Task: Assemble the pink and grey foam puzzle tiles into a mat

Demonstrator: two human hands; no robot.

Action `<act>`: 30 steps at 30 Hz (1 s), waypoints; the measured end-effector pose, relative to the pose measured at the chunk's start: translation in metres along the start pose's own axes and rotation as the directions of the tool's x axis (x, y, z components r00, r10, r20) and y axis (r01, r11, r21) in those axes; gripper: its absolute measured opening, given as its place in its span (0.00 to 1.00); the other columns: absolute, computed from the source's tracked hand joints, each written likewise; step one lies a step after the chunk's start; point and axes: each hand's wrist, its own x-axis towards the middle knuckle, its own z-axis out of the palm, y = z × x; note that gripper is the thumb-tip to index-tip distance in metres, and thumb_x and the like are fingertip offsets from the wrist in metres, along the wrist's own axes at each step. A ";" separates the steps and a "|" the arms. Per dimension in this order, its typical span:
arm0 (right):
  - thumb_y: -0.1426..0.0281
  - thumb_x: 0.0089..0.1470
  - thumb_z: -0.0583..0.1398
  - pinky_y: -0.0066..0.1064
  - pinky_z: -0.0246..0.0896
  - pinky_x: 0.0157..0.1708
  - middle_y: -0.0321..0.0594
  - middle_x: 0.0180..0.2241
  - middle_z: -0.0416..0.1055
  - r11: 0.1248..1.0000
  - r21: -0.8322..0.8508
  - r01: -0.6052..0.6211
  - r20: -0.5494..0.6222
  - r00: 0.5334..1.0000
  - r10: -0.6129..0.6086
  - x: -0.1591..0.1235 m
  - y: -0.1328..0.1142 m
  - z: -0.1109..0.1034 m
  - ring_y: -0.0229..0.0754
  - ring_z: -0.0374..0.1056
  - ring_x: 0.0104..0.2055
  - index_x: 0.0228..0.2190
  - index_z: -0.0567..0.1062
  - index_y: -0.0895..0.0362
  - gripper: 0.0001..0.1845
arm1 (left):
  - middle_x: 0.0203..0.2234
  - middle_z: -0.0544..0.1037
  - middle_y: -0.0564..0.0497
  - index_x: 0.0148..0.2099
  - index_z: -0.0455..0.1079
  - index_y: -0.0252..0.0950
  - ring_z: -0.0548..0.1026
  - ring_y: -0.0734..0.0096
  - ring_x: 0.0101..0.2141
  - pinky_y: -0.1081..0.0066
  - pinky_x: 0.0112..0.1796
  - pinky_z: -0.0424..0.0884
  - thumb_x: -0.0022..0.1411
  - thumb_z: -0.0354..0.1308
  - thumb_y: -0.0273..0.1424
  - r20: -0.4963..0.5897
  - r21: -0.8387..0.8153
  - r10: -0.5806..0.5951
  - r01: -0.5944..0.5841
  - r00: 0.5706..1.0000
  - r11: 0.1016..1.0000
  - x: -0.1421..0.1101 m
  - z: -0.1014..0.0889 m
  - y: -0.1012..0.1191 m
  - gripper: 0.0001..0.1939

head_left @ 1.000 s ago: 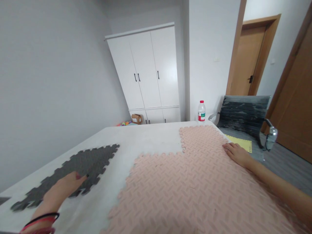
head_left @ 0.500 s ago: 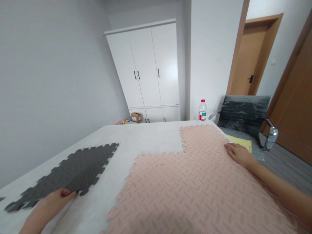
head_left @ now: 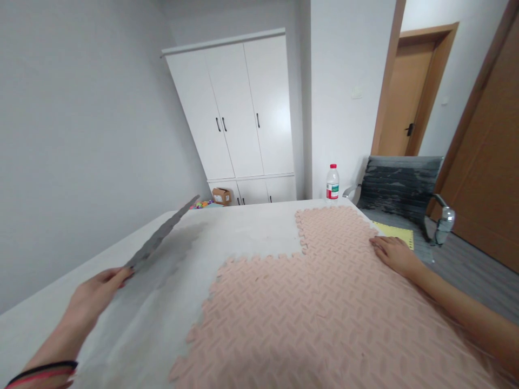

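My left hand [head_left: 95,294] grips the near edge of a dark grey foam puzzle mat [head_left: 162,234], which hangs lifted off the white table [head_left: 251,224] and shows almost edge-on. Joined pink foam puzzle mats [head_left: 308,313] cover the right and near part of the table. My right hand [head_left: 392,253] lies flat, fingers stretched, on the right edge of the pink mats. A black and red band sits on my left wrist.
A plastic bottle [head_left: 332,182] with a red cap stands at the table's far edge. A grey office chair [head_left: 399,186] with a yellow sheet [head_left: 395,233] on its seat is at the right. A white wardrobe [head_left: 235,113] and wooden doors stand behind.
My left hand closed on the grey mat's near edge and lifted it off the table, tilting it up edge-on. My right hand stayed flat on the pink mats.
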 end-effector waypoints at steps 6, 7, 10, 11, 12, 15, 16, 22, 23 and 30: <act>0.61 0.61 0.44 0.44 0.52 0.53 0.44 0.50 0.67 0.999 -0.026 0.029 -0.032 0.999 -0.030 0.001 0.001 0.003 0.49 0.62 0.51 0.51 0.69 0.57 0.24 | 0.35 0.74 0.53 0.42 0.67 0.39 0.70 0.64 0.38 0.68 0.41 0.65 0.53 0.55 0.52 -0.004 -0.454 0.429 -0.384 0.903 0.804 -0.012 0.056 0.093 0.24; 0.61 0.61 0.44 0.43 0.52 0.53 0.44 0.50 0.67 0.999 -0.029 0.033 -0.034 0.999 -0.034 0.001 0.000 0.002 0.49 0.62 0.50 0.51 0.69 0.57 0.24 | 0.34 0.74 0.52 0.42 0.67 0.38 0.71 0.65 0.36 0.69 0.39 0.66 0.53 0.55 0.52 0.037 -0.509 0.466 -0.384 0.884 0.770 -0.015 0.067 0.108 0.24; 0.61 0.61 0.45 0.43 0.53 0.52 0.45 0.50 0.67 0.999 -0.035 0.042 -0.036 0.998 -0.043 0.001 -0.003 -0.002 0.49 0.62 0.50 0.50 0.69 0.58 0.24 | 0.33 0.75 0.51 0.42 0.66 0.37 0.72 0.66 0.32 0.69 0.35 0.68 0.54 0.55 0.50 0.163 -0.620 0.540 -0.340 0.825 0.707 -0.021 0.097 0.141 0.23; 0.61 0.61 0.45 0.43 0.53 0.52 0.45 0.50 0.67 0.998 -0.036 0.045 -0.037 0.998 -0.046 0.001 -0.005 -0.003 0.49 0.63 0.50 0.50 0.70 0.58 0.24 | 0.33 0.75 0.50 0.42 0.66 0.37 0.72 0.66 0.33 0.69 0.35 0.68 0.55 0.54 0.49 0.178 -0.630 0.574 -0.356 0.799 0.691 -0.020 0.106 0.148 0.22; 0.62 0.61 0.45 0.43 0.53 0.52 0.45 0.50 0.67 0.998 -0.037 0.048 -0.036 0.998 -0.050 0.001 -0.006 -0.004 0.49 0.63 0.50 0.50 0.70 0.58 0.24 | 0.34 0.75 0.49 0.42 0.66 0.36 0.73 0.66 0.34 0.69 0.37 0.68 0.56 0.54 0.48 0.175 -0.628 0.612 -0.391 0.771 0.672 -0.018 0.114 0.152 0.21; 0.62 0.60 0.45 0.42 0.54 0.52 0.46 0.50 0.67 0.998 -0.027 0.059 -0.034 0.998 -0.060 0.002 -0.008 -0.006 0.49 0.63 0.50 0.50 0.69 0.59 0.24 | 0.37 0.75 0.48 0.39 0.68 0.36 0.72 0.63 0.41 0.65 0.44 0.67 0.56 0.56 0.45 0.138 -0.591 0.699 -0.508 0.702 0.627 -0.005 0.135 0.155 0.17; 0.62 0.60 0.46 0.42 0.54 0.52 0.46 0.50 0.67 0.998 -0.022 0.059 -0.038 0.998 -0.059 0.002 -0.008 -0.006 0.49 0.63 0.50 0.50 0.69 0.59 0.24 | 0.37 0.75 0.48 0.39 0.68 0.36 0.72 0.62 0.42 0.64 0.46 0.66 0.55 0.57 0.45 0.136 -0.570 0.709 -0.530 0.692 0.627 0.000 0.140 0.153 0.17; 0.63 0.59 0.47 0.42 0.55 0.53 0.46 0.49 0.68 0.998 -0.012 0.060 -0.048 0.997 -0.060 0.004 -0.007 -0.004 0.49 0.62 0.51 0.50 0.70 0.59 0.23 | 0.43 0.76 0.44 0.45 0.69 0.36 0.72 0.59 0.46 0.58 0.51 0.64 0.56 0.54 0.48 0.148 -0.512 0.684 -0.536 0.714 0.671 0.023 0.161 0.137 0.23; 0.63 0.59 0.47 0.41 0.55 0.53 0.46 0.50 0.67 0.998 -0.014 0.062 -0.043 0.997 -0.062 0.005 -0.007 -0.004 0.49 0.62 0.51 0.50 0.69 0.59 0.23 | 0.45 0.75 0.44 0.46 0.68 0.36 0.72 0.58 0.47 0.57 0.52 0.64 0.56 0.54 0.49 0.154 -0.531 0.681 -0.522 0.716 0.668 0.025 0.163 0.136 0.24; 0.61 0.61 0.46 0.41 0.54 0.53 0.46 0.51 0.66 0.997 -0.034 0.069 -0.009 0.998 -0.070 0.004 -0.004 -0.001 0.48 0.61 0.52 0.51 0.68 0.59 0.23 | 0.50 0.72 0.45 0.51 0.64 0.38 0.69 0.59 0.51 0.59 0.53 0.62 0.56 0.55 0.47 0.243 -0.463 0.674 -0.527 0.698 0.713 0.012 0.157 0.138 0.25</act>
